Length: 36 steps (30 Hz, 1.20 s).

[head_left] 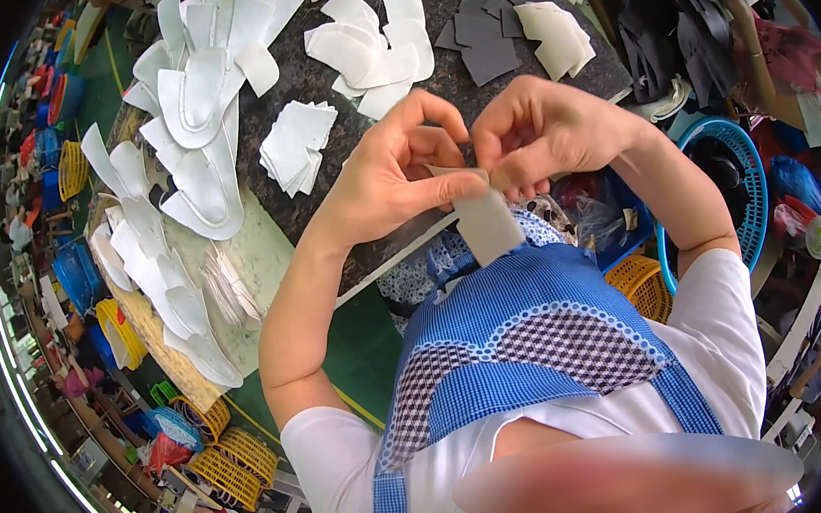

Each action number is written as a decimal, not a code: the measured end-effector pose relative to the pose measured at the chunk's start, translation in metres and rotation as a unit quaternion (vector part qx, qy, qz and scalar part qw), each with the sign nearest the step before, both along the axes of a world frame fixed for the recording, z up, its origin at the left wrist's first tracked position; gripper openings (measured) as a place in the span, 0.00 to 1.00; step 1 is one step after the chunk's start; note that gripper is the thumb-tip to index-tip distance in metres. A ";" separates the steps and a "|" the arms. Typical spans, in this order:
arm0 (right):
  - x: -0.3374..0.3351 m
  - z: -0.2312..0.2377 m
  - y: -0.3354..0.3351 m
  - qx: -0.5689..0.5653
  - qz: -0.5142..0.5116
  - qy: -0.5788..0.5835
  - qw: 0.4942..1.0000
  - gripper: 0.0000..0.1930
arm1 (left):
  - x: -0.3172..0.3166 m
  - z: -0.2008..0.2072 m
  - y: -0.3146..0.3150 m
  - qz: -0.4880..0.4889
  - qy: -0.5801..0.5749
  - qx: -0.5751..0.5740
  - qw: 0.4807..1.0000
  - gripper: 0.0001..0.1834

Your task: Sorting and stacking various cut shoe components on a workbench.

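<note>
Both hands meet above the near edge of the dark table. My left hand is closed, thumb and fingers pinching a small light-grey cut piece of sheet material, which hangs down in front of the apron. My right hand is closed too, its thumb and fingertips pressed together at the upper edge of the same piece. What exactly lies between the right fingertips is hidden. Beyond the hands lie a stack of pale cut pieces, a pile of white curved pieces and dark grey pieces.
Rows of white curved shoe-shaped pieces cover the left side of the table. Cream pieces lie at the far right, near bundled black pieces. A blue basket and a yellow basket stand right; another person's arm shows beyond.
</note>
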State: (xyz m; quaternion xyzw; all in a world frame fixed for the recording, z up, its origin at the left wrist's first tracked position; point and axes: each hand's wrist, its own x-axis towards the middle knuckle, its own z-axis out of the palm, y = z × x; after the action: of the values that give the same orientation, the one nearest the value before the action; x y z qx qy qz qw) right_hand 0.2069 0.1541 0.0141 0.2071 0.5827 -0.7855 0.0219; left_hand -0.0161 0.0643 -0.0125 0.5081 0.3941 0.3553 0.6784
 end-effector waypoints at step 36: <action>-0.076 -0.049 -0.032 0.293 -0.031 -0.162 0.942 0.19 | -0.042 -0.046 -0.084 0.339 0.196 -0.023 0.920 0.15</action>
State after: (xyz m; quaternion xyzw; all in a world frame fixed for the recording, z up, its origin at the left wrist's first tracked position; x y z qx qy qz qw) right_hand 0.1314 0.1224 -0.0350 0.3466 0.7692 -0.5360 0.0300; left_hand -0.0582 -0.0201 -0.0589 0.3879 0.6757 0.4483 0.4381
